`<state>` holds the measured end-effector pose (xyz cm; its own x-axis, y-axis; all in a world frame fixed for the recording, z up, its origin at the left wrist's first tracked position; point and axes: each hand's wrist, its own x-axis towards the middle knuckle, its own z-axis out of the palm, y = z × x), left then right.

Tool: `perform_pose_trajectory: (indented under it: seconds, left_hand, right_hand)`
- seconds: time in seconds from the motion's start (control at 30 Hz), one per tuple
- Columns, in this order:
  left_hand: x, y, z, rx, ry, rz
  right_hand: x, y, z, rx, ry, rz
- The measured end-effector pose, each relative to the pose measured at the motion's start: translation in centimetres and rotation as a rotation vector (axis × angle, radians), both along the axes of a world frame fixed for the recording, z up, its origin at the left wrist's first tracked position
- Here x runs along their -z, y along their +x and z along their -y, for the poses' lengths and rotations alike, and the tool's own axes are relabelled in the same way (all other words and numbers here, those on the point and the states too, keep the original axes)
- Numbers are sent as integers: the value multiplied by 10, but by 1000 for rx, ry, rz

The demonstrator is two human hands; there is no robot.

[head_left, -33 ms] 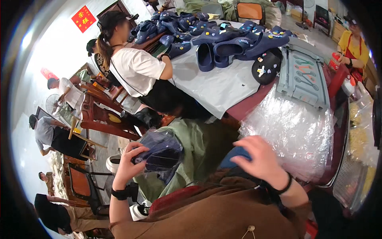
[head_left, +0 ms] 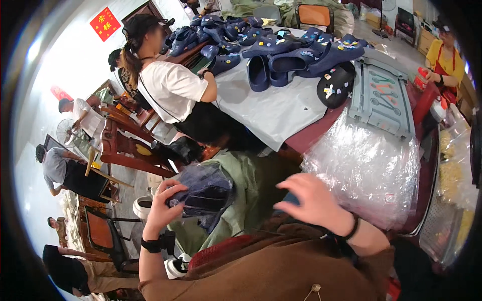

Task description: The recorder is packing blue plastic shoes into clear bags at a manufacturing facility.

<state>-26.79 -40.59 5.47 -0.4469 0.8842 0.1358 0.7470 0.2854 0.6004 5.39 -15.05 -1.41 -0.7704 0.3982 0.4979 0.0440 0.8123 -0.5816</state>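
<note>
My left hand (head_left: 164, 204) grips the edge of a clear plastic bag (head_left: 207, 189) with something dark navy inside. The bag hangs in front of me, above a green sack (head_left: 251, 193); the exact shape of its contents is hard to make out through the creased film. To the right of the bag, apart from it, my right hand (head_left: 321, 205) is in the air with thumb and fingers spread and nothing between them. A stack of flat clear plastic bags (head_left: 369, 170) lies on the table edge just beyond my right hand.
Navy clogs with charms (head_left: 281, 60) are heaped on the white-covered table (head_left: 281, 110). A black clog (head_left: 335, 86) sits beside a grey plastic tray (head_left: 384, 95). A person in white (head_left: 173, 83) stands at the table's left side; one in yellow (head_left: 444, 57) is at far right. A carved wooden chair (head_left: 128, 143) stands left.
My right hand has shifted left, toward the bag. The bag in my left hand has swung slightly to the right.
</note>
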Motion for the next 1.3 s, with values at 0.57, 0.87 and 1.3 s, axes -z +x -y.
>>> perform_pose_trajectory:
  seconds: [0.57, 0.87, 1.3]
  left_hand:
    - [98, -32, 19, 96, -184, 49]
    - [74, -53, 14, 223, -302, 117]
    - [99, -17, 8, 324, -376, 6]
  right_hand:
    - [130, -167, -8, -62, -175, 935]
    - [137, -175, -24, -226, -1096, 460]
    - [128, -153, -4, -358, -779, 272]
